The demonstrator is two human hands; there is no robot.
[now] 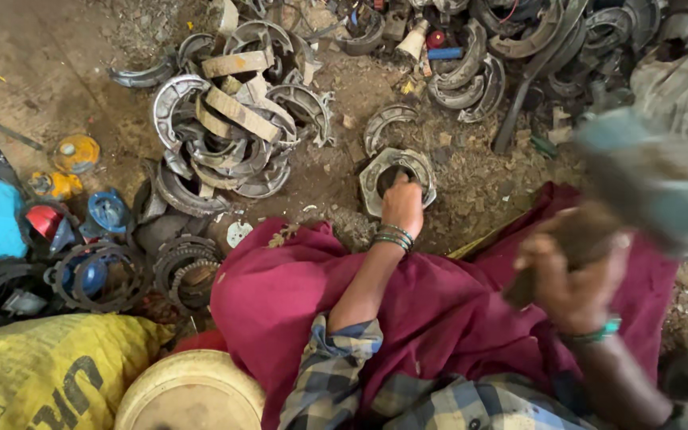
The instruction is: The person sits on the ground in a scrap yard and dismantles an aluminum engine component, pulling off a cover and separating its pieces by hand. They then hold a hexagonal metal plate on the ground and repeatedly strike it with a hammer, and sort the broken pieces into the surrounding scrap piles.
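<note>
My left hand (402,203) reaches forward and grips a pair of curved metal brake shoes (376,171) lying on the dirt floor in front of my knees. My right hand (571,271) is raised at the right, blurred, its fingers closed on the wooden handle of a hammer (662,183) whose heavy blue-grey head is up near the camera. Both wrists carry bangles. A maroon cloth (439,302) covers my lap.
A heap of worn brake shoes (228,135) lies left of centre, and more (471,76) along the back. Clutch plates and gears (97,275) sit at the left with blue and red parts. A yellow sack (49,370) and a round cream lid (189,394) lie at the bottom left.
</note>
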